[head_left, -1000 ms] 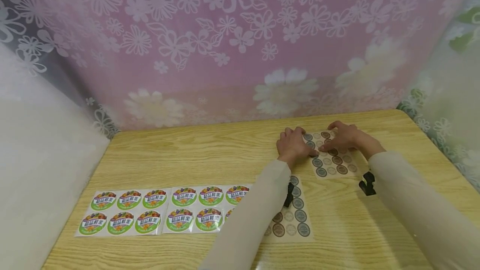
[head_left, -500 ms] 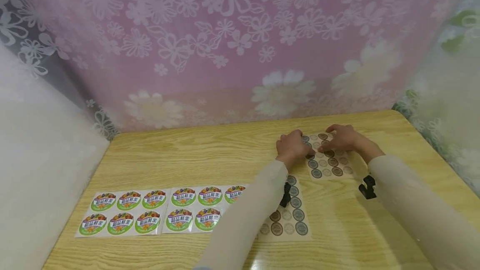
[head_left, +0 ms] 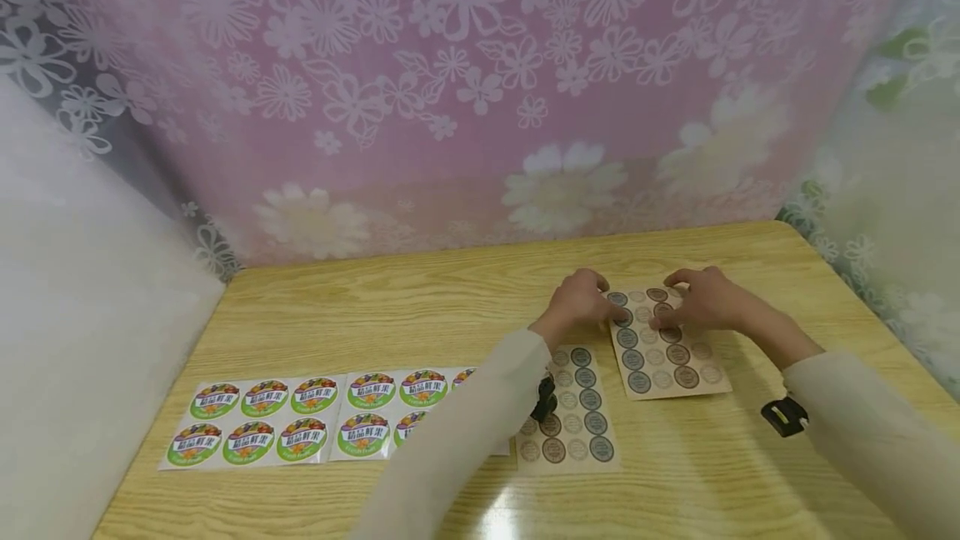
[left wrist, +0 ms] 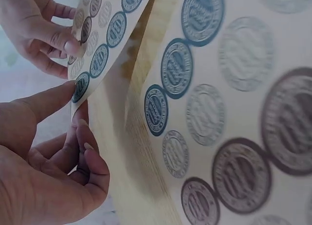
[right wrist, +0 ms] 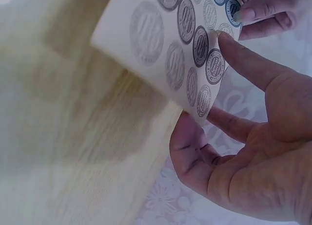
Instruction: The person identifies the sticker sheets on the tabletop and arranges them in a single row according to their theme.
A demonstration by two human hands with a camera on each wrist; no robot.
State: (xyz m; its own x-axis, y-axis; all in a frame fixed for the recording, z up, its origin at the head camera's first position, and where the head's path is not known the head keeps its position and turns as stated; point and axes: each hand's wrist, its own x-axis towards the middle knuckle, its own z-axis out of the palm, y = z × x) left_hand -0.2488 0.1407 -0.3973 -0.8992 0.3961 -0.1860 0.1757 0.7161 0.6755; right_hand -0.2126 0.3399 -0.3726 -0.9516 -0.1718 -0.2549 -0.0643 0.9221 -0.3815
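Note:
A kraft-coloured sticker sheet point(head_left: 658, 361) with rows of round grey-blue, brown and pale stickers is held up by both hands at the right of the table. My left hand point(head_left: 579, 300) pinches its left edge, thumb on top and curled fingers below, as the left wrist view shows. At the far right part, my right hand point(head_left: 708, 298) grips the same sheet, its thumb on the printed face and fingers under the edge point(right wrist: 195, 110). The sheet tilts above the wood in both wrist views. A similar sticker sheet point(head_left: 573, 423) lies flat below my left wrist.
Two white sheets of round fruit stickers lie side by side at the left, a left one point(head_left: 251, 423) and a right one point(head_left: 341, 440) partly under my left sleeve point(head_left: 457, 423). A floral curtain point(head_left: 480, 107) hangs behind the wooden table point(head_left: 375, 298).
The held sticker sheet has come up off the table and closer to me, with both hands moving along with it. The other sheets stay in place.

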